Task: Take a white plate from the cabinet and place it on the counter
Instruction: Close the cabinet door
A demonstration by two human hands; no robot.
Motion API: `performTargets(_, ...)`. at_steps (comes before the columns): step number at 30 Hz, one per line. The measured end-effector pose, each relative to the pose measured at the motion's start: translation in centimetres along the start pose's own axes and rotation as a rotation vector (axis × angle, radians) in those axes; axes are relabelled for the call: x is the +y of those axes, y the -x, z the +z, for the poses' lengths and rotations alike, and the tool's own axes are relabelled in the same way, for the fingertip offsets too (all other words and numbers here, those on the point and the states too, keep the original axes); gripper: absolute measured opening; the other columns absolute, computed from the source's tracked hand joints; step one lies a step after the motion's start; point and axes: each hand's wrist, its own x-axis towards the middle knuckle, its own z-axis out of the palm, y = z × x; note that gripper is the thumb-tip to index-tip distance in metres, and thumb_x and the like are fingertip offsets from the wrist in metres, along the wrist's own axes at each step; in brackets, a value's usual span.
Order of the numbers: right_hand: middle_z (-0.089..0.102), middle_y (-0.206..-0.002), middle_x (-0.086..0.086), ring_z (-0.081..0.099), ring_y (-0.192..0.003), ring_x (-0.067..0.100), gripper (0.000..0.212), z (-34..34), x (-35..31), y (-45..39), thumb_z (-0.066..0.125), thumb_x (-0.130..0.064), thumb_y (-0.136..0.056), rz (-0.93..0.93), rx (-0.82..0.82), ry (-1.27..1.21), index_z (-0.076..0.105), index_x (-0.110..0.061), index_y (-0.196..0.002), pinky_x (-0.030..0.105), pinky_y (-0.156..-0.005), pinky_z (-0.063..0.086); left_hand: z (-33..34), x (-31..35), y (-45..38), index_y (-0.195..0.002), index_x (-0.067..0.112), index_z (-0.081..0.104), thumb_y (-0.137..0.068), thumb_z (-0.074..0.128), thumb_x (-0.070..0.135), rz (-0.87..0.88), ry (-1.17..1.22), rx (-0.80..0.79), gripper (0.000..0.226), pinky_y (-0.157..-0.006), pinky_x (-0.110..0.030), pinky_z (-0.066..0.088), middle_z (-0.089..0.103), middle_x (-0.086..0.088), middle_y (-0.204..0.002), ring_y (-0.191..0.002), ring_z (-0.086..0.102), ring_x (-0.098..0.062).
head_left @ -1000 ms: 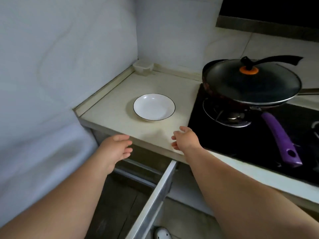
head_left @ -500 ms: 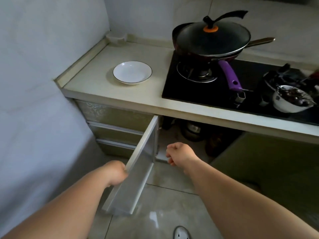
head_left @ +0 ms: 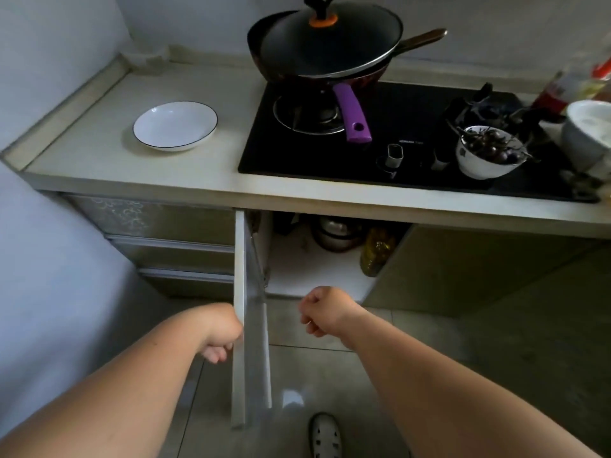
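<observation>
Plate (head_left: 175,125) sitting near worktop (head_left: 99,160) left corner. Left grip (head_left: 221,335) clasping cabinet door (head_left: 246,325) edge; right grip (head_left: 322,310) hanging fisted, empty. Likely needing only door closing.

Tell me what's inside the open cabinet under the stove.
On the white shelf stand a metal pot and a yellowish oil bottle. The counter hides the dark back and upper part, so anything further in cannot be seen.
</observation>
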Motion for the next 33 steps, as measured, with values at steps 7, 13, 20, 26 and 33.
performTargets(7,0.068,-0.072,0.009,0.062,-0.054,0.016,0.018,-2.7,2.4,1.0,0.051,-0.020,-0.092,0.198,-0.389,0.117,0.059,-0.005,-0.085,0.022,-0.046,0.054,3.3,6.8,0.0,-0.083,0.010,0.064,-0.083,0.045,0.007,0.116,0.293,-0.114,0.019,-0.056,-0.024,0.048,0.062,-0.004,-0.076,-0.058,0.053,-0.015)
performTargets(13,0.060,-0.123,0.019,0.060,-0.108,0.034,0.038,-5.5,5.3,-0.9,0.043,-0.027,-0.096,0.190,-0.059,0.280,0.054,-0.004,-0.124,0.043,-0.093,0.049,5.3,12.9,0.0,-0.139,0.013,0.037,-0.090,0.048,0.008,0.262,0.514,-0.157,0.051,-0.084,-0.036,0.051,0.056,-0.009,-0.132,-0.097,0.063,-0.027)
performTargets(20,0.058,-0.128,0.020,0.055,-0.118,0.033,0.039,-10.4,5.4,-5.0,0.050,-0.024,-0.090,0.164,0.247,-0.015,0.056,-0.001,-0.123,0.024,-0.068,0.046,2.8,12.6,-0.6,-0.139,0.013,0.037,-0.092,0.044,0.010,0.286,0.484,-0.064,0.048,-0.086,-0.036,0.052,0.060,-0.007,-0.128,-0.099,0.064,-0.026)
performTargets(26,0.048,-0.134,0.022,0.047,-0.124,0.037,0.042,-11.9,3.4,-7.3,0.043,-0.011,-0.093,0.197,0.275,-0.452,0.044,0.000,-0.133,0.043,-0.099,0.046,0.6,10.3,-0.4,-0.135,0.011,0.042,-0.093,0.038,0.009,0.211,0.546,0.047,0.042,-0.082,-0.035,0.051,0.062,-0.007,-0.116,-0.096,0.064,-0.027)
performTargets(33,0.048,-0.084,0.006,0.057,-0.098,0.027,0.025,-13.4,1.7,-9.9,0.053,-0.014,-0.089,0.288,0.369,-0.750,0.053,-0.012,-0.114,0.039,-0.090,0.053,-1.0,9.8,-0.3,-0.132,0.011,0.045,-0.090,0.048,0.009,0.200,0.609,0.060,0.042,-0.083,-0.035,0.052,0.063,-0.007,-0.117,-0.098,0.065,-0.028)
